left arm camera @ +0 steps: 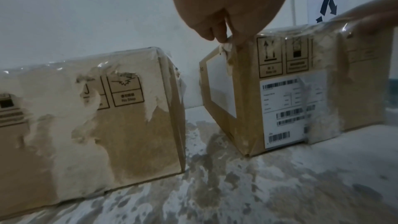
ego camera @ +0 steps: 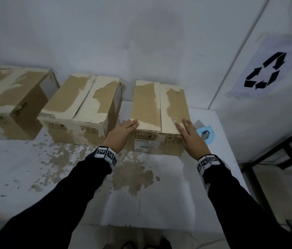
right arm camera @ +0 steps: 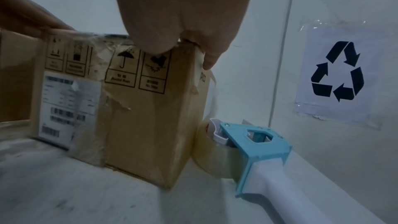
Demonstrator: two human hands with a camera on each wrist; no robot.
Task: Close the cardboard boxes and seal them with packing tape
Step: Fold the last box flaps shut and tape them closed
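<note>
Three worn cardboard boxes stand in a row on a white table. The right box (ego camera: 159,112) (left arm camera: 323,91) (right arm camera: 140,117) has both top flaps folded flat, their seam running away from me. My left hand (ego camera: 129,125) (left arm camera: 226,14) lies with straight fingers on its near left top corner. Flat on the near right top corner is my right hand (ego camera: 186,126) (right arm camera: 183,23), thumb hanging over the right side. Neither hand holds anything. A blue and white tape dispenser (ego camera: 205,134) (right arm camera: 254,144) with a clear roll lies on the table against the box's right side.
The middle box (ego camera: 82,108) (left arm camera: 96,125) and the left box (ego camera: 10,101) sit closed to the left, near the wall. The stained table (ego camera: 141,194) ends just right of the dispenser. A recycling sign (ego camera: 265,69) hangs on the right wall, above a black frame (ego camera: 285,150).
</note>
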